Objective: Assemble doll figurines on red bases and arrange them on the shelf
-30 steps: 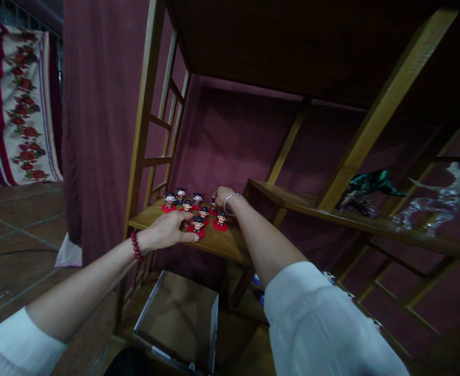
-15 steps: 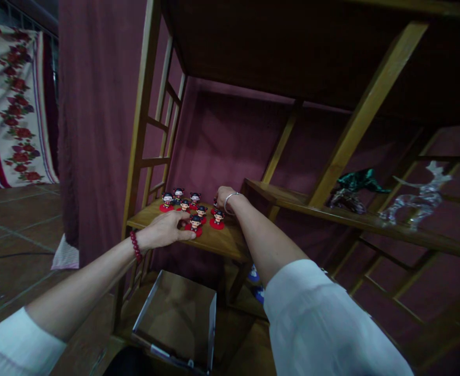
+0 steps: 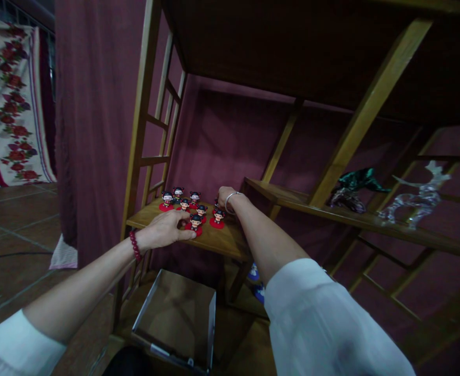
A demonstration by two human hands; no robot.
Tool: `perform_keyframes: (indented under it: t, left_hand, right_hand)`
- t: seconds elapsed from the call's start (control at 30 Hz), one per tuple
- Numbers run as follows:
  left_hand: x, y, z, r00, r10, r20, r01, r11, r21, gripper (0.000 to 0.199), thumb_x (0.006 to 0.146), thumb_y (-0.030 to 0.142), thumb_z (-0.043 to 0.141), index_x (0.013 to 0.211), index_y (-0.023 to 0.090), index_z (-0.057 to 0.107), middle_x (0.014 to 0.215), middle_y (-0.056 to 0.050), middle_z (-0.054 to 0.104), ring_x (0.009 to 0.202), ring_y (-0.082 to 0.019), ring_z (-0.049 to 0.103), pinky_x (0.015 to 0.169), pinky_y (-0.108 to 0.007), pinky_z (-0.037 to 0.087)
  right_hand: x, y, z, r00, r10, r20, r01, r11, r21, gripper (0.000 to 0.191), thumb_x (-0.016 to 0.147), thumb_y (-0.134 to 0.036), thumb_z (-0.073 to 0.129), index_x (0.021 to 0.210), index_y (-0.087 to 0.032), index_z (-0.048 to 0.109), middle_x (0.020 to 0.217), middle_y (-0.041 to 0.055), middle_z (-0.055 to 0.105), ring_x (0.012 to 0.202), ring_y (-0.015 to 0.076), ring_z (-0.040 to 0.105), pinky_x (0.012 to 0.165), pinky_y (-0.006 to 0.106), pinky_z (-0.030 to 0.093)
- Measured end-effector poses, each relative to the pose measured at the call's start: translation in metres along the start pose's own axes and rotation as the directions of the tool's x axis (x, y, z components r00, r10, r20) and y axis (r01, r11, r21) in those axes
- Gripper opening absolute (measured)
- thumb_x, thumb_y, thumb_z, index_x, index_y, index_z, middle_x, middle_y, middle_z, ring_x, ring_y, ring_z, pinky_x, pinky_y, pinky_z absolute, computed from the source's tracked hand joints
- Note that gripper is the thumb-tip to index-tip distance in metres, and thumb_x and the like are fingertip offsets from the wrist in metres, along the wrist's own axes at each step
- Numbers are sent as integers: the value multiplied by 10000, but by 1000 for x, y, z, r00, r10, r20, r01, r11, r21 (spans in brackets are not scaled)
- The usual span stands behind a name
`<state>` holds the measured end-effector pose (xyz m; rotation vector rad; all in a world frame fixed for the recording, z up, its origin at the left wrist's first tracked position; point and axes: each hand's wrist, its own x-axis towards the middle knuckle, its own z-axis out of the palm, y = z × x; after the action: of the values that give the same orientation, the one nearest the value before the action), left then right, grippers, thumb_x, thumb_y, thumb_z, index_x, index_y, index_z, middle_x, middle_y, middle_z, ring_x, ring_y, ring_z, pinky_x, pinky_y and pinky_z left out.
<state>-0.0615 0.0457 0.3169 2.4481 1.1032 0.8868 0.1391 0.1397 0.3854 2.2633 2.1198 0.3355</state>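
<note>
On the small wooden shelf (image 3: pixel 214 237) stand several black-haired doll figurines (image 3: pixel 167 200) with red bases. My left hand (image 3: pixel 165 228) has its thumb and fingers around the frontmost figurine (image 3: pixel 195 224), the thumb at its red base. Farther back on the right, my right hand (image 3: pixel 225 195) is closed at a figurine (image 3: pixel 216 202) that it mostly hides; its fingertips do not show. Just in front of that hand is another figurine (image 3: pixel 217 219), upright on its base.
An open cardboard box (image 3: pixel 175 318) sits below the shelf. To the right, a higher shelf (image 3: pixel 292 196) bears a green and brown ornament (image 3: pixel 351 188) and a clear glass deer (image 3: pixel 417 201). Blue items (image 3: pixel 259 292) lie lower down. Slatted side posts (image 3: pixel 136 156) border the left.
Both hands stay at the same figurines with hardly any movement. The view has shifted very slightly.
</note>
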Motion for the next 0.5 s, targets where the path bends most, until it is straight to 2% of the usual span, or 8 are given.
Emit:
perform_keyframes:
  t: [0.1,0.23,0.33,0.5]
  left_hand:
    - [0,-1,1,1000,17,1,-17,1000,5,405,686,540,524,858,180,590,757,13,586,685,-138,509,600,-213,328]
    - [0,-2,0,999,36,-2,-36,999,13,382,695,529,521,843,185,592,752,19,587,676,-132,507,598,-211,322]
    - [0,-1,0,999,33,-3,-33,999,27,367,699,521,520,828,184,587,736,23,582,665,-129,506,586,-209,318]
    - [0,1,0,1000,7,-14,-6,998,65,366,694,515,526,837,185,594,738,16,587,667,-134,514,576,-210,322]
  right_hand:
    - [0,-2,0,999,-18,49,19,1000,-18,374,553,-104,675,926,-88,666,925,122,671,870,190,629,665,187,481]
    - [-4,-5,-3,998,-11,59,13,1000,-22,394,555,-96,677,949,-90,659,948,125,665,877,186,626,667,180,477]
    - [-10,-8,-8,993,-40,109,50,995,-89,361,558,-99,679,918,-67,668,916,140,668,855,201,630,663,192,477]
    - [-14,-15,-22,983,-96,158,113,988,-107,380,602,-163,684,979,-121,652,923,79,673,853,188,627,692,200,473]
